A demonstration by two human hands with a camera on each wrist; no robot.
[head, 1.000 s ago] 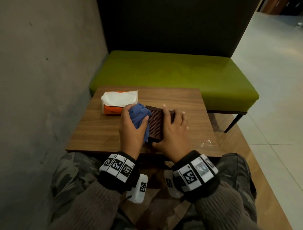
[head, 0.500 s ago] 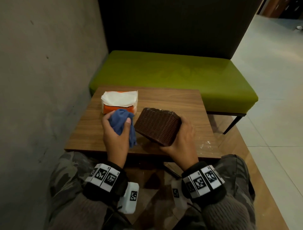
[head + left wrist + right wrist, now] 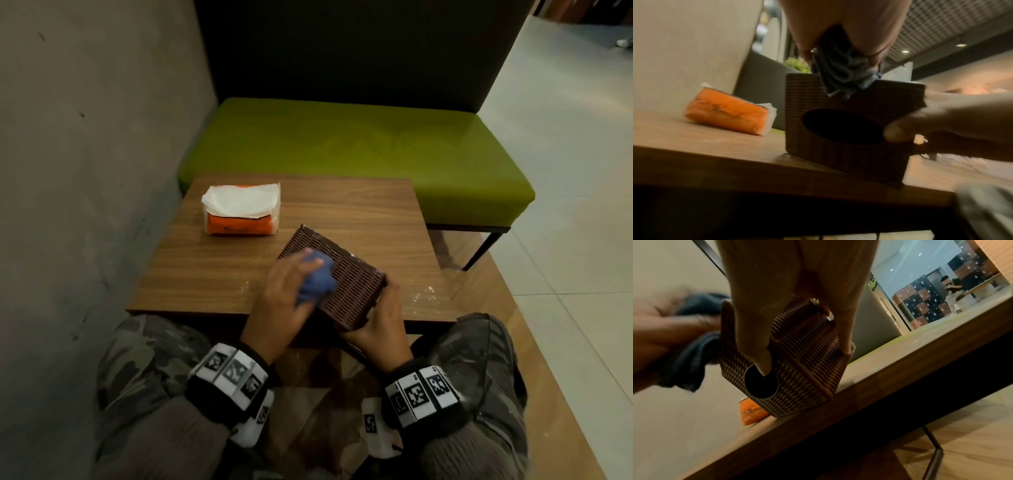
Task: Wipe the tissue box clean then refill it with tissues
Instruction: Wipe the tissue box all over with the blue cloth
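Observation:
The brown woven tissue box (image 3: 346,281) (image 3: 840,129) (image 3: 797,363) stands tipped on its side at the table's near edge, its oval opening facing me. My right hand (image 3: 380,322) (image 3: 797,305) grips its near right end, thumb at the opening. My left hand (image 3: 287,294) (image 3: 842,24) holds a bunched blue cloth (image 3: 317,279) (image 3: 842,71) (image 3: 692,344) pressed on the box's upward side. An orange and white pack of tissues (image 3: 241,209) (image 3: 729,112) lies at the table's far left.
The small wooden table (image 3: 212,267) stands against a grey wall (image 3: 85,171) on the left. A green bench (image 3: 359,150) with a dark backrest runs behind it. White crumbs (image 3: 424,294) lie on the table's right front. My knees are under the near edge.
My left hand has brought the cloth from beside the box onto its upward side. The box has shifted right and turned in my right hand.

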